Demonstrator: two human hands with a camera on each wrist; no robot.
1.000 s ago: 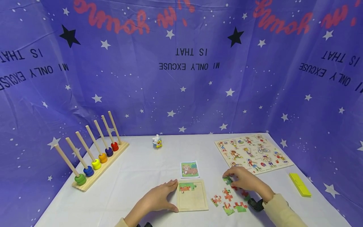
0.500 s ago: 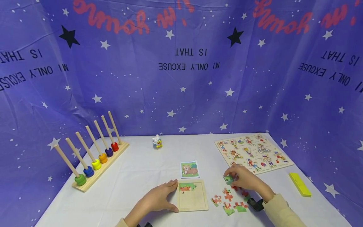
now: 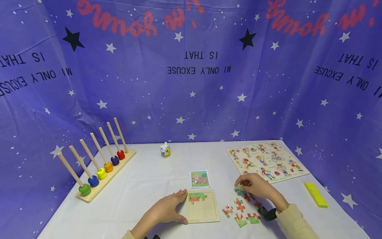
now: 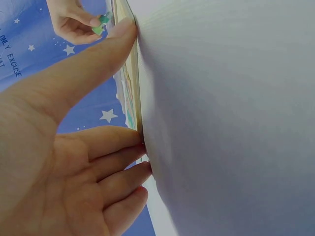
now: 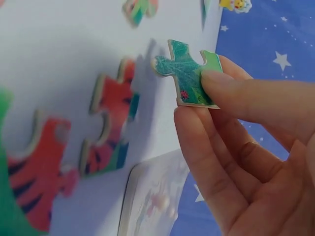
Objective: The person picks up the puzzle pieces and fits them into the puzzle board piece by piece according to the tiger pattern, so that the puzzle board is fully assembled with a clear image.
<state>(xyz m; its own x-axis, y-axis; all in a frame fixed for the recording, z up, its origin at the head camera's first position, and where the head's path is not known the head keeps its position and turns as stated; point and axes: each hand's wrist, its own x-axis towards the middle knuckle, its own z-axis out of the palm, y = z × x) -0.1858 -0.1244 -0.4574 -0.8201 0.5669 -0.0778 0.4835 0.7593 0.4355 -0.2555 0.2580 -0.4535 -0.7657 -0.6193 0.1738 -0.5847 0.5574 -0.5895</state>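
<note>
My right hand (image 3: 256, 186) pinches a green jigsaw piece (image 5: 184, 73) between thumb and fingers. The piece has a small ladybird printed near one edge and is held up off the table in the right wrist view. Below that hand lie several loose red and green jigsaw pieces (image 3: 239, 205), some with dark stripes; a few are partly hidden by the hand. My left hand (image 3: 167, 208) rests along the left side of a square wooden puzzle tray (image 3: 204, 212), thumb and fingertips at its edge. Joined pieces (image 3: 197, 197) sit in the tray's upper left.
A picture card (image 3: 200, 179) lies just behind the tray. At back right is a wooden board with printed figures (image 3: 262, 161), with a yellow block (image 3: 315, 194) beside it. A peg stand with coloured rings (image 3: 101, 179) is on the left; a small toy figure (image 3: 165, 149) stands behind.
The green piece has turned and tilted in my right hand's fingers, while that hand stays over nearly the same spot. My left hand has not moved from the tray.
</note>
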